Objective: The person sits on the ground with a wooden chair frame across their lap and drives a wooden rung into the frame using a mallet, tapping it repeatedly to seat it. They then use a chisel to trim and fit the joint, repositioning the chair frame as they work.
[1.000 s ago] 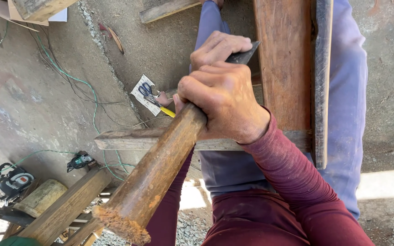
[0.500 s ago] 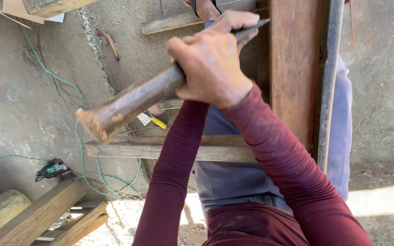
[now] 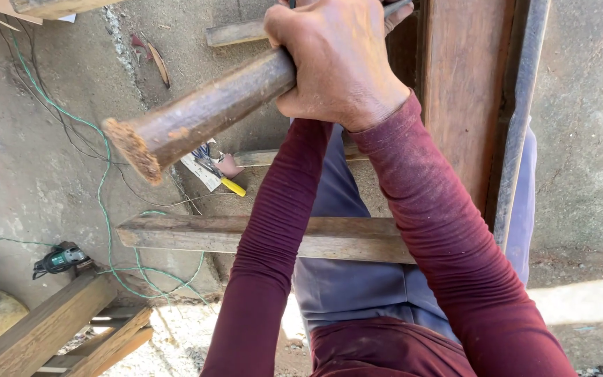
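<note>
Right hand [image 3: 340, 63] clenched round wooden handle [image 3: 204, 112]; tool head cut off at top edge. Left hand [image 3: 399, 14] mostly hidden behind it, grip unreadable.

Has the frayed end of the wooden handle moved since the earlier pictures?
Yes. The handle's frayed end has swung upward: earlier it lay below the horizontal wooden beam, now it is above it.

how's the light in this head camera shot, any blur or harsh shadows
Head view: mostly even open shade, with a blown-out sunlit strip on the ground at lower right; the right hand and the wooden handle it grips look sharp, with no obvious motion blur.
</note>
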